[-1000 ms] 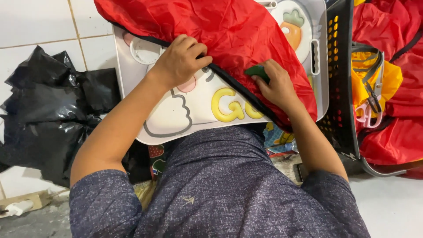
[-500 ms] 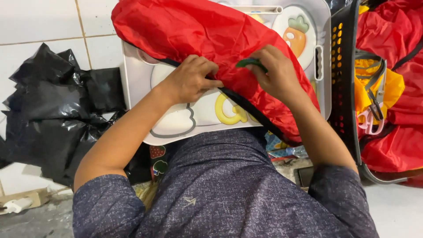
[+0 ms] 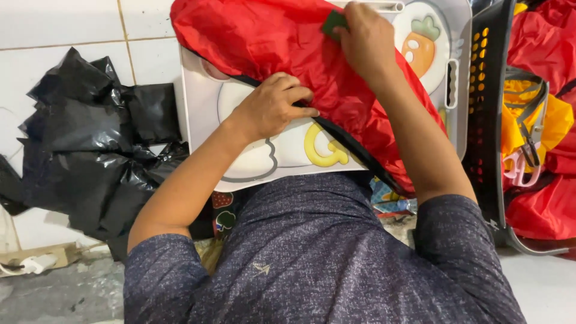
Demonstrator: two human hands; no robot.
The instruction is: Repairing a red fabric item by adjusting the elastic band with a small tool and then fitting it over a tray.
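Head view. A red cloth (image 3: 312, 66) lies spread over a white tray (image 3: 204, 114) printed with a carrot picture (image 3: 418, 45) and a yellow letter (image 3: 324, 150); the tray serves as the landmark here. The cloth covers the upper and middle part of the tray and runs down toward its lower right corner, where a dark edge strip (image 3: 354, 150) of the cloth crosses the tray face.

The left hand (image 3: 273, 108) rests near the tray's centre, fingers curled down onto the dark strip, pressing the cloth flat against the tray; it pins rather than lifts. The right hand (image 3: 366, 39) is at the tray's top edge, closed around a small dark green piece (image 3: 333, 23) held against the cloth; whether this is chalk, a pad or something else cannot be told.

Progress, as a judgement: the cloth is laid out and held taut, and the green piece is working on its upper part. No mark or finished seam shows on the cloth, so how much is done cannot be read; the lower stretch looks unworked.

Left of the tray lies a crumpled black bag (image 3: 90, 150) on the tiled floor. Right of the tray stands a black basket (image 3: 486, 108) with more red and yellow cloth (image 3: 534, 114).
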